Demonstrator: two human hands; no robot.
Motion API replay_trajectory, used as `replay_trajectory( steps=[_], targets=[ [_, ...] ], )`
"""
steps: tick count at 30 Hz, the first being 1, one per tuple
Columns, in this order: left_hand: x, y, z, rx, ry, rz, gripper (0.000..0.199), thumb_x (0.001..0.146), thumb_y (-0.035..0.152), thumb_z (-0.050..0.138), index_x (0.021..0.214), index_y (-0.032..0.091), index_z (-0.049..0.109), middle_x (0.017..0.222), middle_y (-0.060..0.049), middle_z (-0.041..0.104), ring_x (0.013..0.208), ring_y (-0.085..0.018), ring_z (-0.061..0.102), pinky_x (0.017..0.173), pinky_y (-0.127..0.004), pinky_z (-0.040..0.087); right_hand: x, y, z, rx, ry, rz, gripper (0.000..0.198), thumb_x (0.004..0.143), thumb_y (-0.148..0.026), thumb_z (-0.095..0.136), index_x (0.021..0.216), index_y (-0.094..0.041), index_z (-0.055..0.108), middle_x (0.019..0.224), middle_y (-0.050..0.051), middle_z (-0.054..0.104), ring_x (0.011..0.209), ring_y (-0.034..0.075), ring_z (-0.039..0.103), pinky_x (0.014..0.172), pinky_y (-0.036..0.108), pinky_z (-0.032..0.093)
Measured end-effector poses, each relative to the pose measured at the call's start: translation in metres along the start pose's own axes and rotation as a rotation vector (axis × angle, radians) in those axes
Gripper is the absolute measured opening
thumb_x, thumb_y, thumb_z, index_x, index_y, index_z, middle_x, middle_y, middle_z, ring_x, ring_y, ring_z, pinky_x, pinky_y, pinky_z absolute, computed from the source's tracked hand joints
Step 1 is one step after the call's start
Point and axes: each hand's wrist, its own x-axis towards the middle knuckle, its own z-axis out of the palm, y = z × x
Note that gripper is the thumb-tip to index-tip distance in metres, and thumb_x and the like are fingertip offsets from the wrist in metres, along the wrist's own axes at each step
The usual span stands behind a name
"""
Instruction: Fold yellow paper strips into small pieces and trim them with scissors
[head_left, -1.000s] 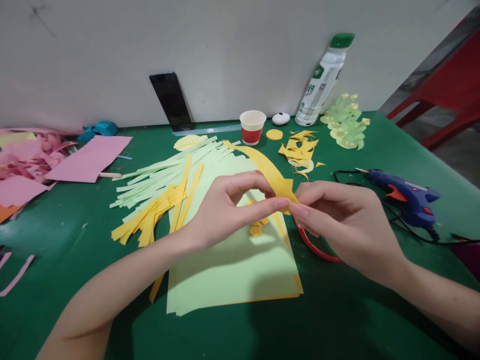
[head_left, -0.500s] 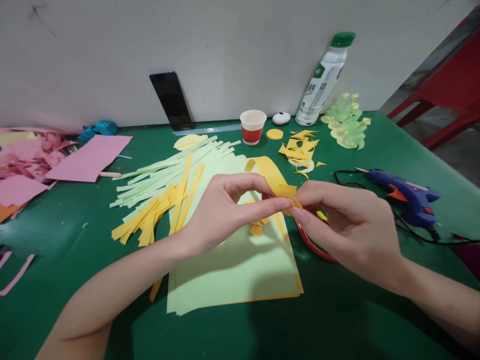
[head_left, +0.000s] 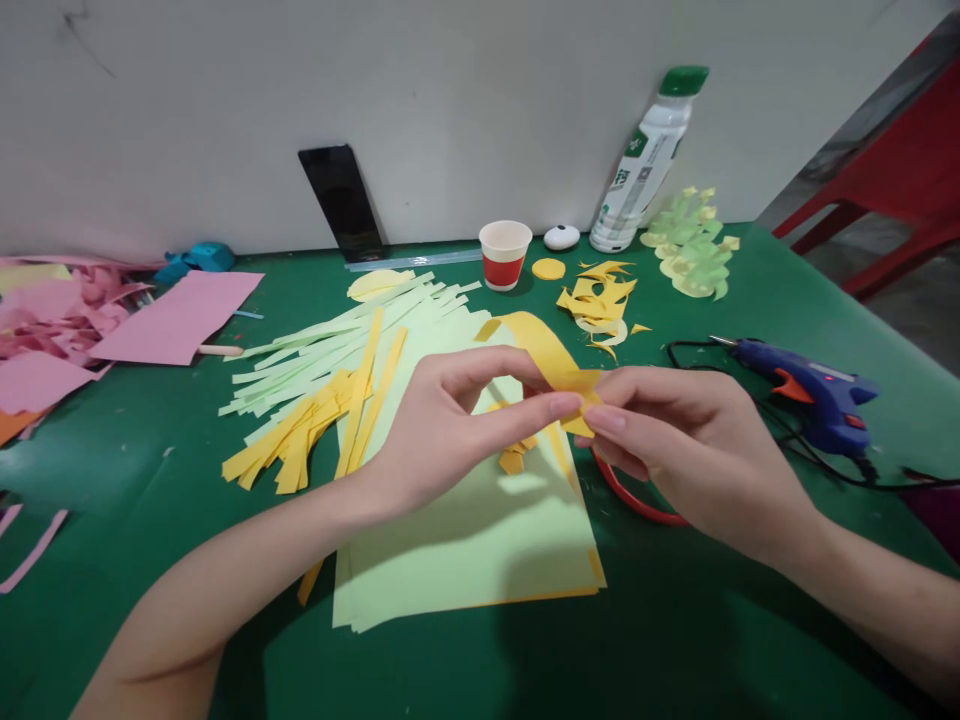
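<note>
A yellow paper strip is pinched near one end between the fingers of both my hands, its long tail curling up and away to the left. My left hand grips it with thumb and forefinger. From the other side, my right hand pinches the folded end. Beneath them lies a stack of pale green paper sheets with some yellow paper showing at its edge. Small folded yellow paper pieces rest on the stack, partly behind my left hand. Red scissors handles show partly under my right hand.
Green strips and yellow strips lie left of the stack. Pink paper is farther left. A glue gun with a cord lies right. Behind stand a paper cup, a bottle, a phone and paper flowers.
My right thumb and fingers have shifted slightly on the strip, and its folded end now points lower. The strip's loose tail has swung a little left. My left hand has hardly moved.
</note>
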Motion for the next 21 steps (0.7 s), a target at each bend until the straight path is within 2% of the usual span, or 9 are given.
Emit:
replay_trajectory(
  steps=[4,9,12,14,18,21],
  targets=[
    [0.001,0.000,0.000,0.146,0.044,0.216,0.006,0.075,0.021,0.067,0.070,0.018,0.068,0.072,-0.002,0.067,0.069,-0.014,0.060,0.064,-0.026,0.049,-0.001,0.002,-0.001,0.238,-0.061,0.202,0.024,0.081,-0.020,0.053,0.058,-0.017,0.053,0.052,-0.004,0.042,0.045,0.006,0.033,0.040,0.021,0.020],
    [0.006,-0.001,-0.005,0.370,-0.029,0.525,0.013,0.078,0.014,0.059,0.075,0.021,0.069,0.080,-0.005,0.070,0.069,-0.014,0.061,0.065,-0.028,0.049,0.001,-0.002,-0.001,0.449,-0.083,0.379,0.017,0.074,-0.021,0.055,0.058,-0.016,0.052,0.047,-0.005,0.042,0.042,0.005,0.030,0.040,0.022,0.018],
    [0.007,-0.001,-0.008,0.448,-0.050,0.593,0.018,0.079,0.013,0.057,0.080,0.025,0.070,0.084,-0.004,0.070,0.072,-0.015,0.061,0.068,-0.029,0.048,0.002,-0.006,-0.003,0.572,-0.142,0.447,0.019,0.076,-0.023,0.052,0.058,-0.015,0.052,0.048,-0.004,0.040,0.039,0.004,0.028,0.039,0.022,0.016],
    [0.006,-0.002,-0.009,0.442,-0.053,0.591,0.017,0.079,0.014,0.059,0.082,0.026,0.070,0.085,-0.003,0.069,0.073,-0.015,0.062,0.068,-0.028,0.048,0.002,-0.006,-0.005,0.662,-0.203,0.488,0.022,0.078,-0.022,0.048,0.058,-0.015,0.052,0.049,-0.005,0.038,0.037,0.003,0.024,0.038,0.021,0.014],
    [0.006,-0.007,-0.009,0.330,-0.062,0.562,0.017,0.076,0.012,0.065,0.085,0.026,0.070,0.085,-0.002,0.068,0.077,-0.013,0.062,0.068,-0.025,0.048,0.001,-0.005,-0.006,0.781,-0.293,0.569,0.025,0.081,-0.023,0.043,0.058,-0.014,0.050,0.052,-0.005,0.033,0.039,0.003,0.019,0.039,0.020,0.014],
    [0.009,-0.012,-0.008,0.232,-0.078,0.668,0.015,0.075,0.009,0.066,0.085,0.019,0.070,0.082,-0.005,0.067,0.073,-0.013,0.062,0.066,-0.026,0.049,0.002,-0.004,-0.007,0.823,-0.341,0.631,0.022,0.079,-0.023,0.046,0.059,-0.015,0.049,0.053,-0.006,0.031,0.039,0.002,0.018,0.038,0.018,0.015]
  ],
)
